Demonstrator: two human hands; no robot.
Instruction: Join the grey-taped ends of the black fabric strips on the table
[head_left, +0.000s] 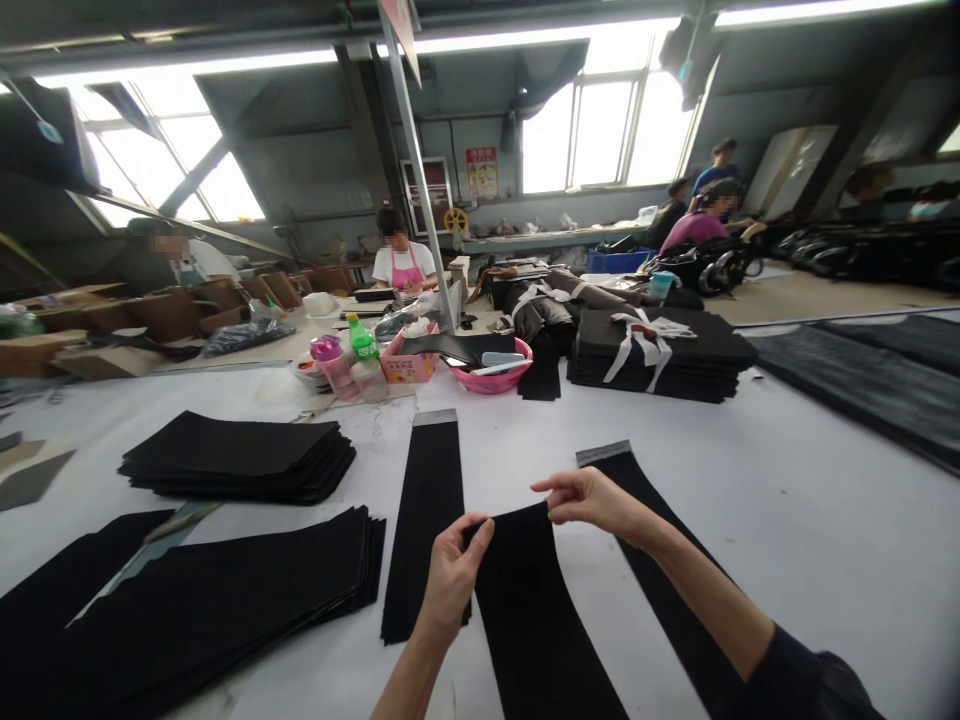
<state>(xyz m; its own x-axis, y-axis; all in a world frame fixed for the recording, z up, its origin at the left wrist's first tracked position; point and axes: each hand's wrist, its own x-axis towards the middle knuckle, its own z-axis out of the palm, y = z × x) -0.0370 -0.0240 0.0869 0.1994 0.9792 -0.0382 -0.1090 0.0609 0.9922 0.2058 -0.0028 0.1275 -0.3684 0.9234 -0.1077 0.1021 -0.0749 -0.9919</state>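
Note:
A long black fabric strip (pixel 536 610) hangs between my hands, its top edge raised off the white table. My left hand (pixel 454 565) pinches the strip's left corner between thumb and fingers. At the right corner, my right hand (pixel 589 500) grips the edge, with its index finger stretched out to the left. Left of the held piece lies another black strip (pixel 427 520) with a grey band at its far end. A similar grey-ended strip (pixel 660 530) lies partly beneath my right forearm.
Stacks of black panels (pixel 236 455) and longer black pieces (pixel 247 590) lie at left. Farther back are a pink basket (pixel 495 375), a green-labelled bottle (pixel 362 340), a metal pole (pixel 424 160) and a tied black bundle (pixel 664 350). Several people work beyond.

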